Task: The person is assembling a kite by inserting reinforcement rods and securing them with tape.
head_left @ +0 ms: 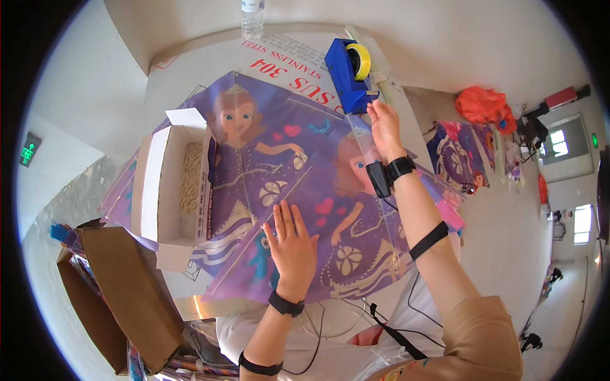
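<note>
Purple kites, thin sheets printed with a cartoon princess and with slim rods along them, lie overlapping on the board in front of me. My left hand rests flat on the lower sheet, fingers stretched out, near a diagonal rod. Farther off to the right, my right hand is at the front end of a blue tape dispenser, its fingertips pinched together by the cutter. The strip of tape between them is barely visible. A yellow tape roll sits in the dispenser. Both wrists wear black straps.
On the left stands an open white carton with pale string-like pieces inside. A brown cardboard box is below it. At the back is a water bottle. Another printed sheet and a red plastic bag lie at the right.
</note>
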`<state>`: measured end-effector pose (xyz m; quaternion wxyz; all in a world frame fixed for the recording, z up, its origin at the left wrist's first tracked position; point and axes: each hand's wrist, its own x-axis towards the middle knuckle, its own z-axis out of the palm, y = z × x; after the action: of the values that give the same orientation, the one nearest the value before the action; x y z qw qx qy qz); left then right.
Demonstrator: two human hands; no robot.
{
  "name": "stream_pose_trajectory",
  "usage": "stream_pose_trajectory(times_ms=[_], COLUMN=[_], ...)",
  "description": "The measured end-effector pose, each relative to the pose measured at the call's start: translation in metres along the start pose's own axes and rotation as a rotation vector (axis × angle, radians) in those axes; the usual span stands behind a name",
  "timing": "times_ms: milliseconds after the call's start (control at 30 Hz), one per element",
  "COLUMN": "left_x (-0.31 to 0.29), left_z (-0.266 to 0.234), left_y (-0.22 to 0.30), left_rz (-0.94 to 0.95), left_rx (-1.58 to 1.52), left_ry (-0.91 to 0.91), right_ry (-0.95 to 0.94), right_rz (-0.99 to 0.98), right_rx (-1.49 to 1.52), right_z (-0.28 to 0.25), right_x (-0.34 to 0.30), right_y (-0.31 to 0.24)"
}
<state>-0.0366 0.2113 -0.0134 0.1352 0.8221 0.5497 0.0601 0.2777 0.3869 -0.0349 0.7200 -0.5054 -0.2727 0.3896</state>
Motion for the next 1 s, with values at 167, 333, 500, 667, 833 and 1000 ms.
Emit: stream_pose_trajectory(times_ms=[167, 333, 500, 667, 833, 1000], left_x=[0.000, -0.002, -0.002, 0.007, -0.001, 0.001], left_z=[-0.001, 0.000, 0.001, 0.005, 0.000, 0.000], left_y=[-0.003, -0.003, -0.005, 0.002, -0.003, -0.001], left_rz=[-0.006, -0.005, -0.005, -0.016, -0.029, -0.026], left_rx=[0.000, -0.004, -0.004, 0.008, 0.068, 0.044], left_ry=[0.005, 0.016, 0.032, 0.022, 0.015, -0.013], right_ry=[-0.053, -0.031, 0.049, -0.105, -0.664, -1.034], right_rz=[-0.056, -0.086, -0.147, -0.452, 0.011, 0.157], right_rx=[0.047, -0.015, -0.331, -0.587, -0.553, -0.761], right_z=[0.001, 0.004, 0.007, -0.017, 0.048, 0.067], right_x=[-0.002, -0.005, -0.009, -0.038, -0.105, -0.100], right_y=[0.002, 0.006, 0.013, 0.030, -0.019, -0.021])
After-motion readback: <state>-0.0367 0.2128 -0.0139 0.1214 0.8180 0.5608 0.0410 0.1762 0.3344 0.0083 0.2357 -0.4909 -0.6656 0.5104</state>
